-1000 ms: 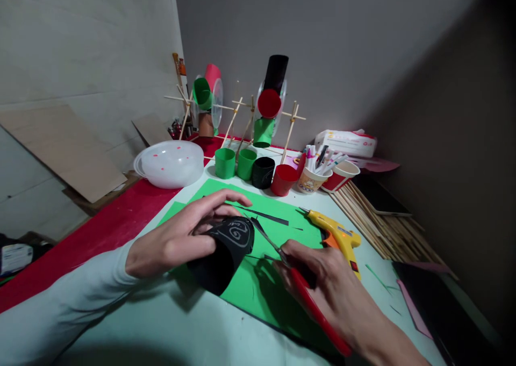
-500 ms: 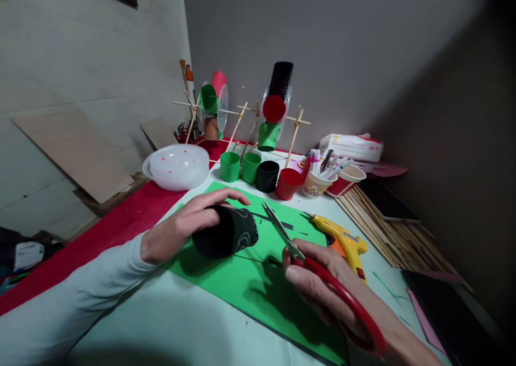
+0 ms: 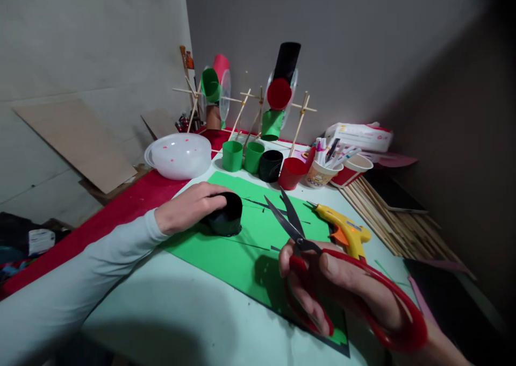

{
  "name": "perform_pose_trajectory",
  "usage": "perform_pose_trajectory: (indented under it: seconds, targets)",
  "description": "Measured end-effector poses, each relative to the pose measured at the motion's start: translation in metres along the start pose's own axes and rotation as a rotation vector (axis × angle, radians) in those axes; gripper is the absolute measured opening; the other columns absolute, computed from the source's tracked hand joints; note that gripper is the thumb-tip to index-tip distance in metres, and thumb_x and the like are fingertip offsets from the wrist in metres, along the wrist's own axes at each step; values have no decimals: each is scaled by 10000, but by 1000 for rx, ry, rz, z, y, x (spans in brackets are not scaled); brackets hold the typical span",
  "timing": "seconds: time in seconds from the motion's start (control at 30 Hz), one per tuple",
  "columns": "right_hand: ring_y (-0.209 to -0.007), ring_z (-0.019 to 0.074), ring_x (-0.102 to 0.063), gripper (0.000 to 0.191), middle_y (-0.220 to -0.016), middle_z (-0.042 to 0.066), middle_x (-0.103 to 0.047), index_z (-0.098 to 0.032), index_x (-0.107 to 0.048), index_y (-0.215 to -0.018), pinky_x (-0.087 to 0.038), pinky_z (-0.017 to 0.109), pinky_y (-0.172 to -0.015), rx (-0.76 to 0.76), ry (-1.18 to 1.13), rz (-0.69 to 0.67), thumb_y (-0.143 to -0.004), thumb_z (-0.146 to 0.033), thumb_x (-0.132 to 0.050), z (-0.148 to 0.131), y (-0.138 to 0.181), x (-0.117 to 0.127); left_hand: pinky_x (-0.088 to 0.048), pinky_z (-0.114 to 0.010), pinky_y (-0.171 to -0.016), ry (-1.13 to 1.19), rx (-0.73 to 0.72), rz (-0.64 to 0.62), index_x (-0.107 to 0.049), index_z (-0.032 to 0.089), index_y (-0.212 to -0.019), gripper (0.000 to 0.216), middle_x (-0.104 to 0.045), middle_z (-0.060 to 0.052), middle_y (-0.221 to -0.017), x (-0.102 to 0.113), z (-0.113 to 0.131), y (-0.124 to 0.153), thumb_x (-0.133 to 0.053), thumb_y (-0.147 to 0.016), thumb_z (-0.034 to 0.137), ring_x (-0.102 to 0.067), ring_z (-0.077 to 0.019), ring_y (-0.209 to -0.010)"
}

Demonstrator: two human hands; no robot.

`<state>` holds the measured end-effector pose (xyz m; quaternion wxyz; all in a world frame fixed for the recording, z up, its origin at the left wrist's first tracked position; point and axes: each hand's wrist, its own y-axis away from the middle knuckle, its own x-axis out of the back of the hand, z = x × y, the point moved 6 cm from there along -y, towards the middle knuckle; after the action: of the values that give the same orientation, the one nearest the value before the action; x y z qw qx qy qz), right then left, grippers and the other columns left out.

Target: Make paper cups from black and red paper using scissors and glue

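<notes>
My left hand (image 3: 193,207) is closed on a short black cup (image 3: 227,218), fingers over its rim, and the cup stands on a green sheet (image 3: 237,269). Red-handled scissors (image 3: 299,241) are in my right hand (image 3: 342,280), over the sheet's right part. Their blades are spread apart and point away from me, with nothing between them. Thin black scraps (image 3: 266,205) lie on the green sheet past the blades. A yellow glue gun (image 3: 342,229) lies just beyond my right hand.
Beyond the sheet stand green cups (image 3: 233,156), another black cup (image 3: 271,166) and a red cup (image 3: 292,173). Behind them are stick frames with coloured tubes (image 3: 279,94). A white plastic bowl (image 3: 179,156) is left; a pen cup (image 3: 320,176) and wooden sticks (image 3: 387,226) are right.
My left hand has turned the black cup from tilted to upright and set it down on the green sheet. My right hand has opened the scissors wider.
</notes>
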<state>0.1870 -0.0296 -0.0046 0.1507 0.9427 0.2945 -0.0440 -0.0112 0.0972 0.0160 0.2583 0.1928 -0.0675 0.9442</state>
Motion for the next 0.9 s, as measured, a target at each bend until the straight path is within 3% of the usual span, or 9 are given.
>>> perform_pose_trajectory:
  seconds: [0.17,0.3,0.37,0.43,0.53,0.6,0.67,0.8,0.9]
  targets:
    - [-580,179,-501,479,-664,9,-560,-223,-582,-922,-416,323,-578,2,73,71,-904,-695,-499,-11,1,1,-383,-448,-1133,-60,-12,105,-781,175,-1114,371,-751,-89,-1212,13,9,3,-697,-837,407,-603,-348,-1215]
    - [-583,163,-498,441,-682,14,-567,-210,-629,-909,-403,297,-558,-52,72,-67,-863,-645,-570,-9,6,-9,-433,-445,-1106,134,-150,198,-744,191,-1165,345,-723,-85,-1248,20,27,15,-630,-913,398,-610,-315,-1224]
    - [-579,146,-497,408,-678,0,-561,-199,-657,-952,-399,270,-542,-110,46,-141,-842,-591,-629,-1,7,-13,-490,-444,-1064,399,-231,82,-713,213,-1226,346,-718,-81,-1258,10,36,21,-616,-916,331,-591,-315,-1271]
    - [-596,134,-502,388,-704,-10,-562,-197,-673,-1007,-408,253,-554,-145,25,-167,-834,-544,-668,7,8,-14,-501,-455,-1064,609,-241,-143,-649,236,-1333,442,-716,-86,-1272,-9,45,27,-628,-896,296,-565,-322,-1318]
    - [-620,137,-509,460,-752,-10,-566,-203,-669,-1050,-414,262,-580,-139,34,-181,-805,-592,-690,11,9,-15,-508,-453,-1033,616,-118,-418,-549,290,-1441,601,-742,-78,-1226,-39,46,37,-667,-852,261,-649,-315,-1213]
    - [-628,143,-503,497,-762,-8,-560,-207,-663,-1047,-411,278,-595,-129,62,-173,-793,-634,-680,9,9,-16,-529,-426,-971,577,-51,-465,-516,313,-1467,698,-759,-61,-1143,-49,43,41,-718,-804,237,-693,-307,-1121]
    - [-630,145,-494,472,-747,-12,-550,-213,-664,-1041,-407,280,-596,-122,73,-153,-792,-614,-679,6,8,-16,-549,-361,-875,564,-31,-449,-536,318,-1451,717,-755,-36,-1027,-53,41,42,-768,-776,241,-717,-275,-1028]
    - [-578,113,-477,339,-688,-32,-553,-203,-699,-992,-393,238,-560,-165,154,-116,-789,-471,-738,11,3,-10,-529,-275,-738,523,-100,-344,-682,241,-1291,477,-724,-19,-818,-42,38,36,-758,-820,243,-697,-181,-810]
    - [-547,106,-498,454,-691,-15,-587,-164,-723,-994,-405,219,-521,-126,120,-193,-744,-535,-798,15,1,-7,-464,-250,-528,529,-244,-205,-777,207,-1064,245,-583,27,-527,-18,39,28,-714,-839,282,-561,-126,-509]
